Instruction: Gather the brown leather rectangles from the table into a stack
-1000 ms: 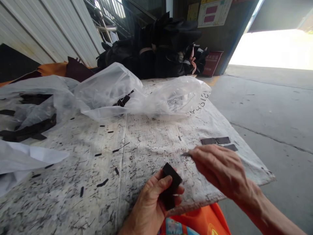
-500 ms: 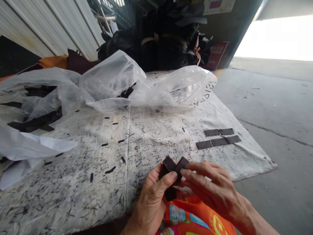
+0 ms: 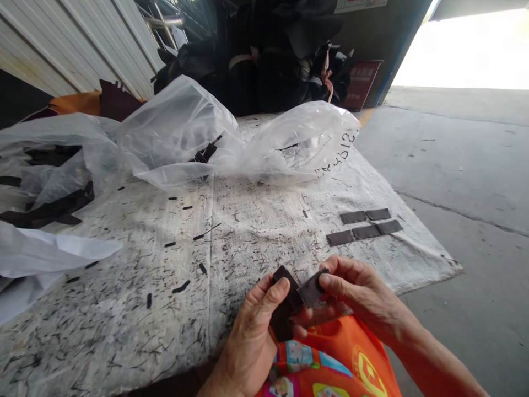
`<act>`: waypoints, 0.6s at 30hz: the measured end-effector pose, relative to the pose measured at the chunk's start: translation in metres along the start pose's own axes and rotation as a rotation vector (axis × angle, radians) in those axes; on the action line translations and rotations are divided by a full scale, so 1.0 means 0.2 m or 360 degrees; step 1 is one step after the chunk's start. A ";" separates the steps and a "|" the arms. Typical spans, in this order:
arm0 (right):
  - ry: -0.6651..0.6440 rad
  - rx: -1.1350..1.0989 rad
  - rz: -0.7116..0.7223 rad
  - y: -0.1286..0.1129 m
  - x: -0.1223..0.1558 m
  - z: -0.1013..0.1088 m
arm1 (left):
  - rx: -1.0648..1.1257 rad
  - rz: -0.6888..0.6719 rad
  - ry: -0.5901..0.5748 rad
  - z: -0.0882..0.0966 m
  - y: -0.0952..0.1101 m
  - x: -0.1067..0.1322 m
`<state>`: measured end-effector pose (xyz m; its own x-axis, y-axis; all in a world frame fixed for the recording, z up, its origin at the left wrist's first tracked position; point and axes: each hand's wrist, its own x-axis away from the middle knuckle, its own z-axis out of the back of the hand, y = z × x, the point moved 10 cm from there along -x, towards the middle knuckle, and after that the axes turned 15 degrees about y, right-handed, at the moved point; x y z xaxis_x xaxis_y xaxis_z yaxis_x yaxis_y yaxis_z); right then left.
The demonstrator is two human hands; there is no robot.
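My left hand (image 3: 258, 322) is closed round several dark fabric pieces (image 3: 283, 309), its thumb pressed on the top one. Between the thumb and fingers of my right hand (image 3: 351, 292) is one small dark rectangular fabric piece (image 3: 313, 288). The left end of that piece overlaps the pieces in my left hand. Both hands are above the near edge of the cloth-covered table, over an orange printed apron (image 3: 330, 364). Beyond my right hand, several similar dark rectangles (image 3: 367, 231) lie flat in two rows.
Clear plastic bags (image 3: 177, 138) with dark pieces inside stand across the back of the table (image 3: 256, 231). Black scraps and threads litter its white cover. White sheeting (image 3: 53, 251) lies at left. Black bundles (image 3: 264, 66) are piled behind, and grey floor (image 3: 454, 176) is to the right.
My right hand has turned and pinches the upper piece, which is now swung to the right, away from the stack. The view has shifted slightly.
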<state>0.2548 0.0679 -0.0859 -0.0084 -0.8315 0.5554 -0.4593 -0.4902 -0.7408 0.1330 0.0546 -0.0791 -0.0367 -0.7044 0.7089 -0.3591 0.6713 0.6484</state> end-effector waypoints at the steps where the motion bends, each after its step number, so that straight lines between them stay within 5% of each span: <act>1: 0.0018 -0.0017 -0.0001 0.00 0.00 0.00 | -0.0022 -0.0007 -0.0003 0.00 0.00 0.00; 9: 0.0230 -0.0062 0.0117 0.00 0.01 0.04 | -0.0061 -0.0097 -0.0100 -0.05 0.03 -0.01; 18: 0.0092 -0.0063 0.0122 0.01 0.05 -0.07 | -0.0213 -0.0261 0.0167 0.00 0.06 0.01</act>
<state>0.2419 0.0617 -0.0762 -0.0957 -0.8493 0.5192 -0.4899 -0.4139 -0.7673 0.1280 0.0613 -0.0695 0.1114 -0.7836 0.6112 -0.2250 0.5792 0.7836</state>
